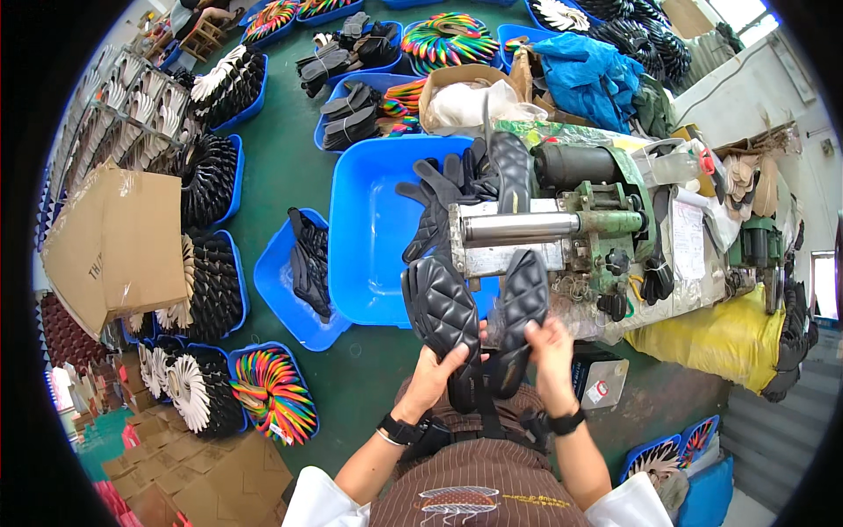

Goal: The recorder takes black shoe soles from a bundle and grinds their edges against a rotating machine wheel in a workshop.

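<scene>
My left hand (430, 379) is closed round a small stack of black quilted insoles (443, 307), thumb on top. In my right hand (551, 351) is a single black quilted insole (522, 303), pinched at its edge between thumb and fingers. The two are held side by side, toes pointing away from me. Just beyond them is a green machine with a shiny metal roller (520, 229). Another black insole (511, 167) lies at the far side of that roller. More black pieces (435, 198) are in the large blue tub to the left of the machine.
The large blue tub (356, 237) stands against the machine's left side, with a smaller blue tub (272, 272) beside it. Tubs of black, white and rainbow-coloured insoles (274, 395) line the left. A cardboard box (140, 237) sits there too. Yellow sheeting (720, 338) hangs at the right.
</scene>
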The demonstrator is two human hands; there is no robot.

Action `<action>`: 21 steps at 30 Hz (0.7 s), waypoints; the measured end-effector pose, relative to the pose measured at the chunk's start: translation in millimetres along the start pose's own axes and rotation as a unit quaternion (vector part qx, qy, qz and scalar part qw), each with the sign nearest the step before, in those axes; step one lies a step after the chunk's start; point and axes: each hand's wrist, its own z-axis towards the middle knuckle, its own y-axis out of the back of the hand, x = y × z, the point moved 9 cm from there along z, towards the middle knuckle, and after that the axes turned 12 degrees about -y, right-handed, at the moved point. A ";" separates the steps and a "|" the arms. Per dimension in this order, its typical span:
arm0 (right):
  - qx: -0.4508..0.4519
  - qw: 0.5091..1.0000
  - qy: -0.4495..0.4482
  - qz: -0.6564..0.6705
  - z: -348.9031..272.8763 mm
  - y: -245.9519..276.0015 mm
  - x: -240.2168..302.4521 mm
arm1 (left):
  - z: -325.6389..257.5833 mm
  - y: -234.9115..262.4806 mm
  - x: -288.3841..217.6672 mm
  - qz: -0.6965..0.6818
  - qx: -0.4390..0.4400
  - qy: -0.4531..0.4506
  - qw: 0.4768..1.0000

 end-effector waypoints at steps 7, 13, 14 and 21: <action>0.091 0.995 -0.017 -0.031 -8.3 -62.3 15.9 | -3.0 15.3 17.9 0.027 -0.024 0.006 0.999; 0.016 0.997 0.042 0.064 16.4 6.3 14.5 | -1.2 -4.9 16.3 -0.143 -0.010 0.063 0.988; 0.004 0.997 0.060 0.054 32.8 11.2 25.3 | -2.5 -6.4 16.7 -0.124 0.003 0.057 0.991; 0.101 0.994 -0.007 -0.028 -23.7 -51.6 -8.9 | -1.5 9.0 15.8 0.129 -0.009 -0.019 0.991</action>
